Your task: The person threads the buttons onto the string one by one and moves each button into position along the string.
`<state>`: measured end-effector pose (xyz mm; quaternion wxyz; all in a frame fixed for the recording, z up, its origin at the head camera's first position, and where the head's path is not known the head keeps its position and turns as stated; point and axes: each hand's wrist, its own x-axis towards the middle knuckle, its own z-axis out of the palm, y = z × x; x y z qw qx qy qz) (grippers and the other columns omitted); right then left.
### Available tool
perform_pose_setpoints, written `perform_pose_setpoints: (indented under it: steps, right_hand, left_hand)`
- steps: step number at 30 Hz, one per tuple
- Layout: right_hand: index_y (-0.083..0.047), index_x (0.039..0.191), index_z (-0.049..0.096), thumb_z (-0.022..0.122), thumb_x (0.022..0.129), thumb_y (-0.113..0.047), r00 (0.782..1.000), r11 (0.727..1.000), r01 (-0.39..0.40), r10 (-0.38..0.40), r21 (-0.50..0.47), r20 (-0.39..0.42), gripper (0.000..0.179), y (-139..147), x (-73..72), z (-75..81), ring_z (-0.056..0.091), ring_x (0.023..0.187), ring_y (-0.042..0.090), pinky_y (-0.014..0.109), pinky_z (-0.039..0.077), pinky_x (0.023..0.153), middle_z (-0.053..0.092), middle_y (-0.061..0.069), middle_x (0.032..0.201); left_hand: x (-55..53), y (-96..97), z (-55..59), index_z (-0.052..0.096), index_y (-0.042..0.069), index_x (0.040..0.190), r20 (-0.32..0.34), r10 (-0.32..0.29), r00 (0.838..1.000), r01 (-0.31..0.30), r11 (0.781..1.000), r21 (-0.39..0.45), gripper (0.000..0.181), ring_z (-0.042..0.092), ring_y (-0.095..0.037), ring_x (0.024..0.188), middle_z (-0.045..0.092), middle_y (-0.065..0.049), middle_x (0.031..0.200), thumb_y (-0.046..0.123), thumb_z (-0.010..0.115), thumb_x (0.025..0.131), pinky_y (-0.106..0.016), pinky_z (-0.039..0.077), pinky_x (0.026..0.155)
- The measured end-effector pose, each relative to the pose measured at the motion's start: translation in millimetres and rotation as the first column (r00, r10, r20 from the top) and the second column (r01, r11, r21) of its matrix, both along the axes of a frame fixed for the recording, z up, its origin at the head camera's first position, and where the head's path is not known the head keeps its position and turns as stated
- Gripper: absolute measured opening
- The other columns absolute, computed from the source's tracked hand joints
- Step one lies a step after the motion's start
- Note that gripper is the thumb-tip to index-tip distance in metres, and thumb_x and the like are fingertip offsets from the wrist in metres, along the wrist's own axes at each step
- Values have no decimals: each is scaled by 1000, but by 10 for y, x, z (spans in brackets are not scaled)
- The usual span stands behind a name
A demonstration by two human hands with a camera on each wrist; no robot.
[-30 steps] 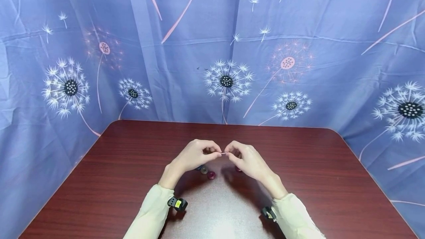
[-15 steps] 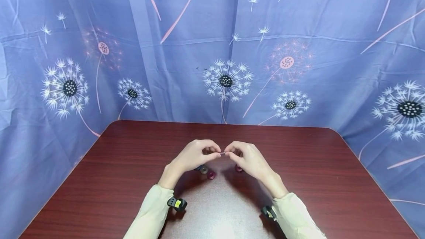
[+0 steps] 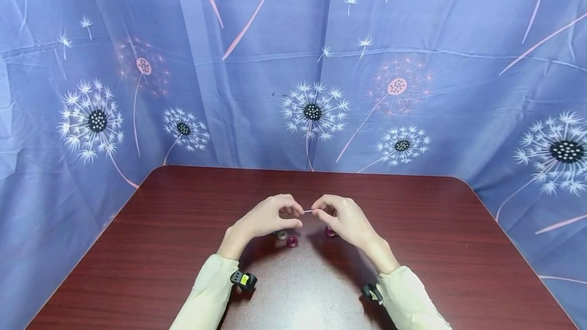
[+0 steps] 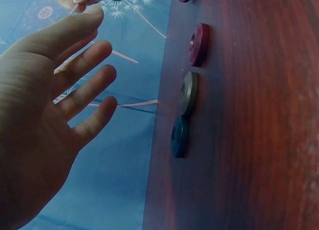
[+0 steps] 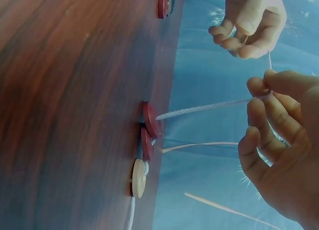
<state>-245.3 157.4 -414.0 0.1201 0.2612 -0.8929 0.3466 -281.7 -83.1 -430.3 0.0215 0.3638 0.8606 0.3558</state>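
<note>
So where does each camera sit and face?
Head: on the head, looking forward and down at the table and curtain; left hand, right hand and sleeves show.
Left wrist: on that wrist, looking past the left hand at discs; right hand partly at top.
Right wrist: on that wrist, looking past the right hand at threaded discs; left hand at top.
Both wrist views share the hands, cord and table.

Curtained-off tabletop setup; can't tell whether home, lab or office. Blue fabric [image 3: 257, 116] with printed dandelions [image 3: 313, 112] hangs behind and down both sides, creased, hiding the room. Dark red wood-grain worktop [image 3: 137, 248], rounded far corners, bright glare patch [image 3: 308, 317] at the near edge.
</note>
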Motion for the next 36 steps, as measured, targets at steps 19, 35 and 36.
perform_pose_setpoints:
  steps: [19, 35, 36]
  right_hand:
    - [-24, 97, 72, 70, 93, -24, 999, 1000, 7, -8, 25, 32, 5, 9, -9, -7, 57, 62, -5, 22, 47, 65, 68, -15, 80]
    - [-24, 97, 72, 70, 93, -25, 999, 999, 13, -14, 41, 47, 5, 25, -3, 14, 59, 65, -4, 24, 49, 69, 68, -15, 80]
    - [-24, 97, 72, 70, 93, -26, 999, 999, 14, -16, 42, 48, 4, 25, -2, 17, 59, 65, -4, 24, 49, 69, 68, -16, 80]
  left_hand:
    - [-53, -45, -147, 75, 18, 107, 57, -70, 996, 75, 992, -102, 27, 58, -9, 100, 66, 8, 101, 27, 80, 83, -30, 47, 93]
    - [-64, -73, -226, 77, 21, 101, 111, -100, 989, 117, 980, -160, 26, 56, -11, 94, 64, 11, 96, 27, 85, 77, -26, 47, 87]
    - [-63, -74, -226, 77, 21, 101, 112, -99, 989, 117, 980, -162, 27, 56, -11, 95, 64, 11, 96, 26, 85, 76, -26, 47, 87]
